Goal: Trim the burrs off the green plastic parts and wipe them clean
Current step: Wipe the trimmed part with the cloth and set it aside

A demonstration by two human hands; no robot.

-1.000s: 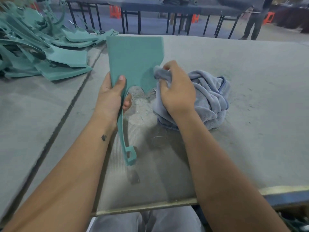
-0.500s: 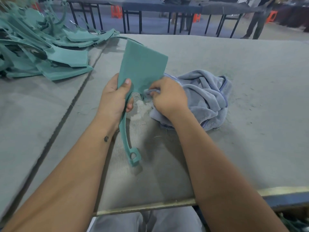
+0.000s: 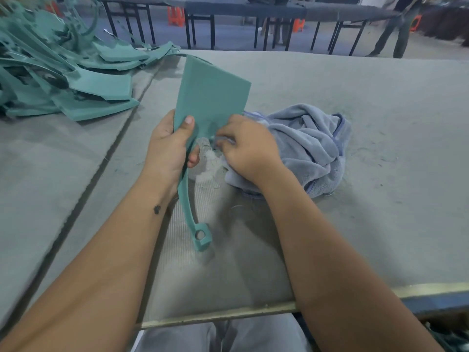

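The green plastic part (image 3: 210,97) has been tilted rightward since a second ago, and the cloth (image 3: 309,146) drawn down to its notch. It is gripped, thumb on its face, by the left hand (image 3: 170,148); cloth is bunched in the right hand's (image 3: 248,148) curled fingers. Firm, short strokes along that edge are advised.

No readable text, label, brand or number is showing anywhere: nothing on the green plastic part (image 3: 210,97) in the left hand (image 3: 168,151), nor on the grey cloth (image 3: 309,146) under the right hand (image 3: 247,148).
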